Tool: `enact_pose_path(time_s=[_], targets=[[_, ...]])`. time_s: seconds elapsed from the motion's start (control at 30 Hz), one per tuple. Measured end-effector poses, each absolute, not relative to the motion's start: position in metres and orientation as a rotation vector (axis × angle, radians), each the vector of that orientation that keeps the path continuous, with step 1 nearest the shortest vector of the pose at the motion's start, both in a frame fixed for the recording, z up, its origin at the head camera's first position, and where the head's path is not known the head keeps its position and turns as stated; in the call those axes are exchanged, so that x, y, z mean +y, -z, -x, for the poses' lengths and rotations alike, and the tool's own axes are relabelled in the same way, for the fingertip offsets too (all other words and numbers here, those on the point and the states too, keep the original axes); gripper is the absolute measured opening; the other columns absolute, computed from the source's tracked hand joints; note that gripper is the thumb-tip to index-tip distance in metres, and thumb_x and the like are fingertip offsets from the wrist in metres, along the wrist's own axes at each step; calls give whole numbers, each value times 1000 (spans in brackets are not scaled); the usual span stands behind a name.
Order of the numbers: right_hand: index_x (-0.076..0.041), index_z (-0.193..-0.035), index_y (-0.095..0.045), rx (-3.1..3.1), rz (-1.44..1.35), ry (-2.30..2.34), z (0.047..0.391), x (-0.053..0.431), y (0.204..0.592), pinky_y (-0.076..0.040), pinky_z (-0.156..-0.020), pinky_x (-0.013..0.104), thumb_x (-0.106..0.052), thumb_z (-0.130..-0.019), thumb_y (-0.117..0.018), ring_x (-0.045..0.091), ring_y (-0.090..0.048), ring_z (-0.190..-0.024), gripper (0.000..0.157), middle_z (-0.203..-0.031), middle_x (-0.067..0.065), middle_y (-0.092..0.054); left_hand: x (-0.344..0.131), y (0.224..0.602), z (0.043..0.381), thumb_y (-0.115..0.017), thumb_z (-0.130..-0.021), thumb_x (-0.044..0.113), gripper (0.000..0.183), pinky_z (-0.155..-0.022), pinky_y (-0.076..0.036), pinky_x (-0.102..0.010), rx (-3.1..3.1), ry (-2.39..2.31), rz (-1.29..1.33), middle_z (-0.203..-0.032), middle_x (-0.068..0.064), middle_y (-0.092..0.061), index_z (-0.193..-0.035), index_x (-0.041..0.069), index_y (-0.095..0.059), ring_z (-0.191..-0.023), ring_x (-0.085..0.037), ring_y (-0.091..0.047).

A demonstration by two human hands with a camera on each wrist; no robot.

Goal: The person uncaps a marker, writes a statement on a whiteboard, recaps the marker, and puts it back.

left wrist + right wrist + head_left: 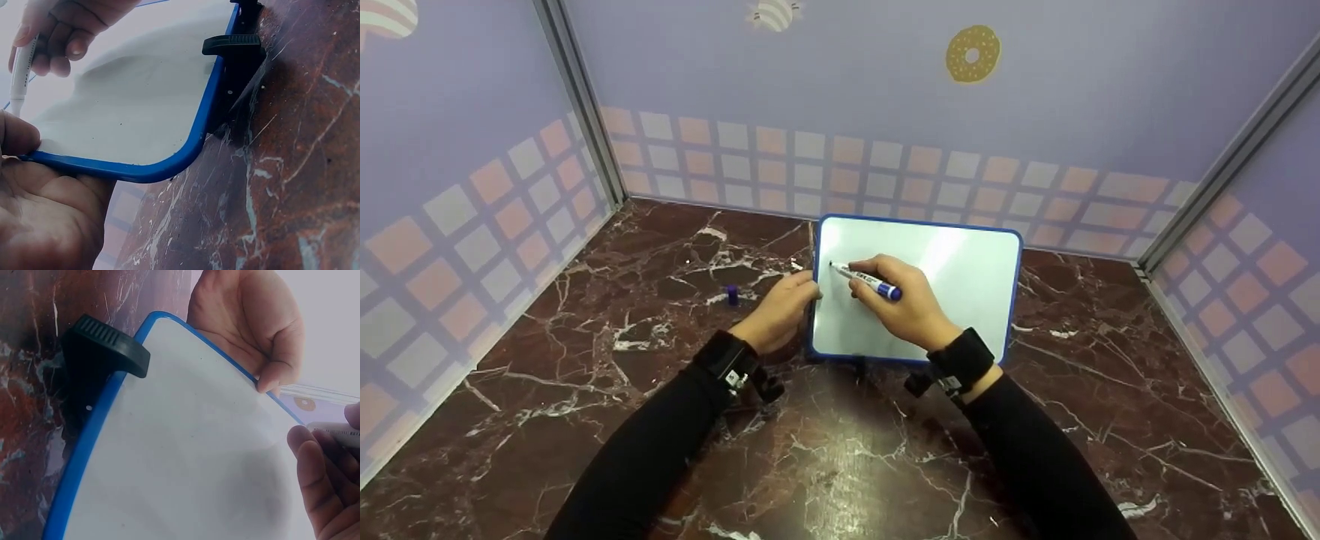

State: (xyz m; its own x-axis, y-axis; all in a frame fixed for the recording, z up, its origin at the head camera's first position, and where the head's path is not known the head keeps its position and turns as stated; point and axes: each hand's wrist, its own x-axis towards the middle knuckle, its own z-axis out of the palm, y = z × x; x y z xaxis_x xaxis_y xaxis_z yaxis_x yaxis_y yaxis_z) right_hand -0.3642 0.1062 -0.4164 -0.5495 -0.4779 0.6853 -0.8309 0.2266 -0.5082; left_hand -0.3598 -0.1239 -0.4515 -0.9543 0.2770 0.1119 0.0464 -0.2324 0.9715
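A whiteboard (967, 292) with a blue rim leans upright on a black stand (233, 45), whose hooked lip overlaps the lower edge. My left hand (780, 311) grips the board's left edge, thumb on the front face and fingers behind it. In my right hand (907, 300) a white marker (874, 284) with a blue end is pinched between thumb and fingers. Its tip is right at the board's upper left part, where a small dark mark shows. Seen from the right wrist, the marker (337, 432) is partly cut off by the frame edge.
A dark blue marker cap (732, 295) stands on the brown marbled table (660, 390), left of the left hand. Behind the board rises a lilac wall (870, 97) with pink and white squares; similar panels flank both sides.
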Motion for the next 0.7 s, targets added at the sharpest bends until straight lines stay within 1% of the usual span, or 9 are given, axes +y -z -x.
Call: enact_pose_path(time_s=[0.3,0.53,0.7], targets=[[0,-127,-77,-2127,-1226,-1264,363,109,418,-64,-83,31,-13,-109,-73,19,-80,-96,22,-114,10,-80,-125,452,360,-46,-95,-1,38,-91,-67,-41,1871,-2306,-393,-119,-20,-72,-126,-12,-65,-107,-28,-72],[0,-126,-77,-2160,-1226,-1229,360,110,417,-62,-79,30,-14,-109,-72,17,-78,-94,22,-109,7,-80,-125,453,361,-45,-95,-2,36,-91,-66,-41,1837,-2312,-380,-115,-19,-72,-123,-11,-65,-107,-29,-72],[0,-125,-77,-2171,-1229,-1238,358,111,418,-60,-76,28,-14,-109,-73,17,-78,-93,21,-105,5,-81,-124,451,360,-45,-95,-2,37,-91,-67,-41,1846,-2313,-383,-116,-19,-72,-125,-12,-65,-106,-29,-73]])
